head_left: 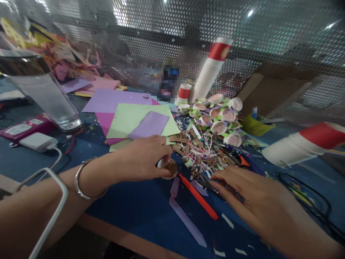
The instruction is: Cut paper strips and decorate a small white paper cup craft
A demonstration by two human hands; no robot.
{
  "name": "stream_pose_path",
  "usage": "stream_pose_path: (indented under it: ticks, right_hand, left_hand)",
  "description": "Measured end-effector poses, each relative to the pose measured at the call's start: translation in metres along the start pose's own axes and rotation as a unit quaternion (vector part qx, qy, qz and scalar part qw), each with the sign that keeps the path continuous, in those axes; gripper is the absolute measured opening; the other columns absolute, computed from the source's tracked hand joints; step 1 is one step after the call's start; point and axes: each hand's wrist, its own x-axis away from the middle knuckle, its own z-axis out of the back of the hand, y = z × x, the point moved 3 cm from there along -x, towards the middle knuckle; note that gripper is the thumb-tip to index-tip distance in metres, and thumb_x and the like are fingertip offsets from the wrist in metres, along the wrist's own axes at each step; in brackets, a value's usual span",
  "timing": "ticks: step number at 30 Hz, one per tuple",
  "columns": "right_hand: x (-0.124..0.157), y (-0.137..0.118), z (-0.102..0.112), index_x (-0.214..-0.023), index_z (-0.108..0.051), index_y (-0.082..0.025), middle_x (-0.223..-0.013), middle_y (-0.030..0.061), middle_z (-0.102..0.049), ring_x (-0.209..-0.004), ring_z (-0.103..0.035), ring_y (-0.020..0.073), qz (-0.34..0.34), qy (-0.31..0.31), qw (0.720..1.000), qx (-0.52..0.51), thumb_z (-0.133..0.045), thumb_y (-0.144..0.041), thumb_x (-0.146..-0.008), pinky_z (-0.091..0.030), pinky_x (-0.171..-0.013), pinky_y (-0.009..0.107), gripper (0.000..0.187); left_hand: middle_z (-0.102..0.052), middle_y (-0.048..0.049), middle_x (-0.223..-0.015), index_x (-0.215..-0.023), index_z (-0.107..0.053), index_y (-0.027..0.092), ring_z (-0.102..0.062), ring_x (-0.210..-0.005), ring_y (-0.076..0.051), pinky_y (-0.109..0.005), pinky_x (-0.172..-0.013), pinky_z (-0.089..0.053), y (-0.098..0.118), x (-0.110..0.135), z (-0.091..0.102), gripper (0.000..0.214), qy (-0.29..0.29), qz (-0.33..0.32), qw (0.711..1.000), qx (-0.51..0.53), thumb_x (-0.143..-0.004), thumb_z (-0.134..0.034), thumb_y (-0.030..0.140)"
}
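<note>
My left hand [142,158], a metal bangle on its wrist, is closed with thumb and fingers around a small round cut-off paper cup bottom [170,169], brown inside. My right hand [250,198] is over the edge of the paper scraps [202,151], thumb and forefinger close together. Something dark lies between or under its fingers, too blurred to name. Between the hands is a red pen [199,196]. Purple paper strips [185,221] lie beside it. Behind the scraps is a pile of cup bottoms [219,127] with green and purple paper bits.
Coloured paper sheets [121,117] lie behind my left hand. A lidded water glass [51,93] and a white charger [39,141] are at left. A tall cup stack [210,68] leans at the back. Another cup stack [302,144] lies right, near black cables [307,190].
</note>
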Motion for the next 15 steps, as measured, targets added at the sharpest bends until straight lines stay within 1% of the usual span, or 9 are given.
stream_pose_path:
  ticks: [3,6,8,9,10,11,12,14,15]
  right_hand:
    - [0.001,0.002,-0.005,-0.095,-0.071,-0.022,-0.089,0.0076,-0.078,-0.074,-0.076,0.0211,-0.011,0.002,1.0,-0.014,-0.043,-0.03,-0.108,-0.056,-0.063,0.032,0.031]
    - [0.006,0.009,-0.008,-0.095,-0.071,-0.022,-0.09,0.0072,-0.079,-0.077,-0.076,0.0214,-0.023,0.003,0.999,-0.023,-0.045,-0.031,-0.107,-0.056,-0.064,0.032,0.03]
    - [0.01,0.018,-0.007,-0.098,-0.071,-0.023,-0.092,0.0065,-0.079,-0.079,-0.077,0.0217,-0.048,0.008,0.998,-0.027,-0.046,-0.033,-0.107,-0.056,-0.067,0.033,0.029]
    - [0.012,0.025,-0.006,-0.099,-0.072,-0.023,-0.092,0.006,-0.079,-0.079,-0.077,0.0217,-0.066,0.009,0.997,-0.028,-0.047,-0.035,-0.106,-0.056,-0.068,0.033,0.029]
    - [0.015,0.032,-0.005,-0.1,-0.072,-0.024,-0.092,0.0055,-0.079,-0.078,-0.076,0.0215,-0.092,0.007,0.995,-0.028,-0.047,-0.038,-0.106,-0.055,-0.068,0.033,0.029]
    - [0.018,0.041,-0.003,-0.099,-0.072,-0.025,-0.089,0.0051,-0.079,-0.076,-0.075,0.0215,-0.117,0.019,0.993,-0.023,-0.047,-0.042,-0.105,-0.054,-0.066,0.033,0.031]
    - [0.02,0.051,-0.002,-0.1,-0.073,-0.026,-0.088,0.005,-0.078,-0.072,-0.073,0.0209,-0.15,0.003,0.989,-0.015,-0.049,-0.046,-0.104,-0.053,-0.063,0.032,0.031]
    - [0.026,0.073,0.004,-0.095,-0.072,-0.025,-0.08,0.0056,-0.076,-0.065,-0.07,0.0214,-0.243,0.015,0.97,0.013,-0.053,-0.053,-0.1,-0.05,-0.059,0.033,0.034]
    - [0.029,0.083,0.005,-0.095,-0.073,-0.025,-0.081,0.0061,-0.077,-0.065,-0.07,0.0225,-0.287,-0.002,0.958,0.015,-0.057,-0.056,-0.096,-0.051,-0.059,0.034,0.035]
  left_hand:
    - [-0.063,-0.0067,-0.1,-0.091,-0.067,0.019,-0.06,-0.094,-0.026,-0.034,-0.073,-0.037,0.003,-0.001,-0.005,0.019,0.001,0.023,1.0,-0.006,-0.088,-0.072,0.037]
    - [-0.065,-0.0065,-0.101,-0.091,-0.065,0.02,-0.061,-0.094,-0.025,-0.034,-0.074,-0.038,0.004,-0.001,-0.008,0.014,0.021,0.015,0.999,0.018,-0.087,-0.071,0.031]
    - [-0.066,-0.0047,-0.098,-0.089,-0.062,0.02,-0.061,-0.088,-0.022,-0.033,-0.071,-0.038,0.004,-0.003,-0.007,0.008,0.035,0.014,0.998,0.042,-0.087,-0.067,0.027]
    - [-0.067,-0.0035,-0.093,-0.088,-0.062,0.021,-0.06,-0.083,-0.021,-0.032,-0.067,-0.037,0.003,-0.003,-0.007,0.007,0.04,0.02,0.998,0.054,-0.088,-0.065,0.027]
    - [-0.066,-0.0021,-0.087,-0.086,-0.061,0.021,-0.059,-0.076,-0.019,-0.031,-0.064,-0.035,0.003,-0.004,-0.006,0.009,0.044,0.03,0.996,0.068,-0.089,-0.064,0.029]
    - [-0.066,-0.0006,-0.081,-0.085,-0.061,0.021,-0.057,-0.069,-0.017,-0.03,-0.061,-0.034,0.002,-0.005,-0.005,0.011,0.05,0.04,0.994,0.086,-0.09,-0.063,0.031]
    - [-0.065,0.0007,-0.076,-0.085,-0.062,0.021,-0.055,-0.064,-0.016,-0.03,-0.059,-0.033,0.002,-0.006,-0.003,0.012,0.06,0.049,0.991,0.11,-0.09,-0.063,0.033]
    - [-0.065,0.0017,-0.074,-0.088,-0.064,0.021,-0.055,-0.062,-0.014,-0.028,-0.058,-0.036,0.0,-0.008,0.001,0.013,0.098,0.058,0.978,0.177,-0.09,-0.064,0.034]
    - [-0.067,0.0013,-0.076,-0.09,-0.065,0.021,-0.058,-0.065,-0.014,-0.028,-0.059,-0.039,0.0,-0.008,0.002,0.013,0.119,0.059,0.968,0.214,-0.09,-0.065,0.034]
